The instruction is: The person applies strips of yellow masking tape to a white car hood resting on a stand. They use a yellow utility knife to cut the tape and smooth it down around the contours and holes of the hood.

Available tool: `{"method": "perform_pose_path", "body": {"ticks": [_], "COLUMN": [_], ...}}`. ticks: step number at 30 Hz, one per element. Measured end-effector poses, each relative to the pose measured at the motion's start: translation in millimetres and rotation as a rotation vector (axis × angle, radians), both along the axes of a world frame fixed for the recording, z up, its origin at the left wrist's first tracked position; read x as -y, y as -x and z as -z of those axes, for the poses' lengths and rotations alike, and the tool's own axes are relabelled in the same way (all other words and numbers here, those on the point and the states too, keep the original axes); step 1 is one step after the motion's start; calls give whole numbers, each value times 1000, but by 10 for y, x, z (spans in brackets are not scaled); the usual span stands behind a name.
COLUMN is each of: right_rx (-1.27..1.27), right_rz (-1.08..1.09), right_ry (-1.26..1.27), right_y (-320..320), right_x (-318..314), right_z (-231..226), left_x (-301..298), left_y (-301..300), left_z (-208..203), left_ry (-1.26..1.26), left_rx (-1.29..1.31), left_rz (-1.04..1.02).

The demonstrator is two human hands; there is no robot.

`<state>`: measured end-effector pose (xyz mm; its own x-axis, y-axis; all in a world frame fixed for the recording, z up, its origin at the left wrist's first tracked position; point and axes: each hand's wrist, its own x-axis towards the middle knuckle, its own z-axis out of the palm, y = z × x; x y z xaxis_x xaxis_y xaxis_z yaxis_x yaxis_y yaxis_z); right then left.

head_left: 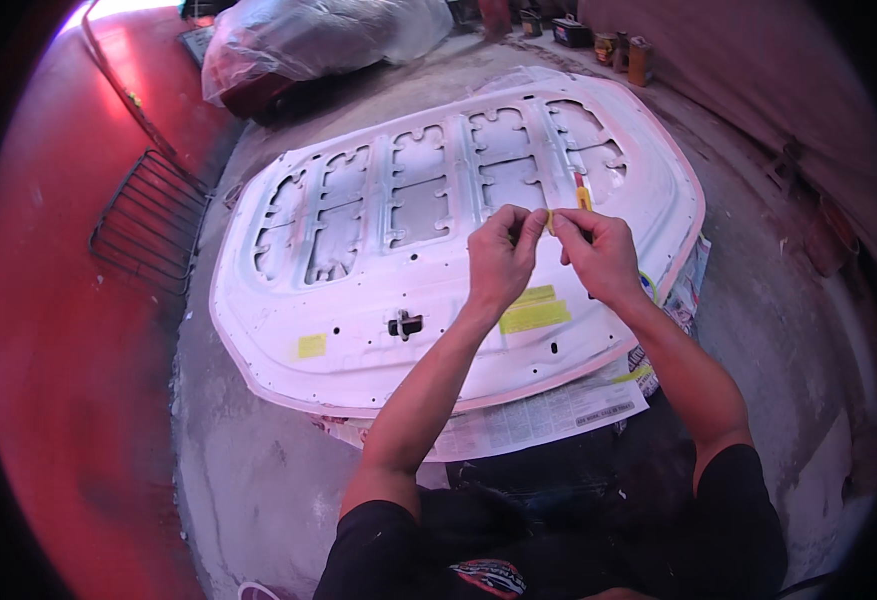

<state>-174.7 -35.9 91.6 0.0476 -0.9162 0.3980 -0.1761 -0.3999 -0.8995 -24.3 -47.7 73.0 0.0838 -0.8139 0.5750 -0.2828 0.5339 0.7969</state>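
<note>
A large white car hood panel (358, 320) lies underside up on the concrete floor, its ribs and cut-outs facing me. Both my hands are raised above its near right part. My left hand (499, 262) and my right hand (598, 255) pinch a small yellow strip (550, 220) between their fingertips. A yellow and red tool (582, 192) lies on the panel just beyond my right hand. Yellow labels (533, 315) are stuck on the panel below my hands, and a smaller yellow label (310, 345) sits further left.
Newspaper sheets (528, 420) lie under the panel's near edge. A red car body (68, 330) fills the left side, with a black wire rack (148, 220) leaning on it. A plastic-wrapped bundle (308, 40) is at the back; cans (623, 50) stand at the far right.
</note>
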Motion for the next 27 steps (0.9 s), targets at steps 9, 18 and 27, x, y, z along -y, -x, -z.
{"method": "perform_pose_path", "body": {"ticks": [9, 18, 27], "right_rx": [39, -9, -415], "right_rz": [7, 338, 25], "right_ry": [-78, 253, 539], "right_y": [6, 381, -41], "right_x": [-65, 6, -350], "right_z": [-35, -178, -11], "left_x": [-100, -112, -266], "left_y": [-32, -60, 145], "left_z": [-24, -351, -379], "left_ry": [95, -504, -528], "left_rx": [107, -1030, -976], "left_rz": [0, 847, 723]}}
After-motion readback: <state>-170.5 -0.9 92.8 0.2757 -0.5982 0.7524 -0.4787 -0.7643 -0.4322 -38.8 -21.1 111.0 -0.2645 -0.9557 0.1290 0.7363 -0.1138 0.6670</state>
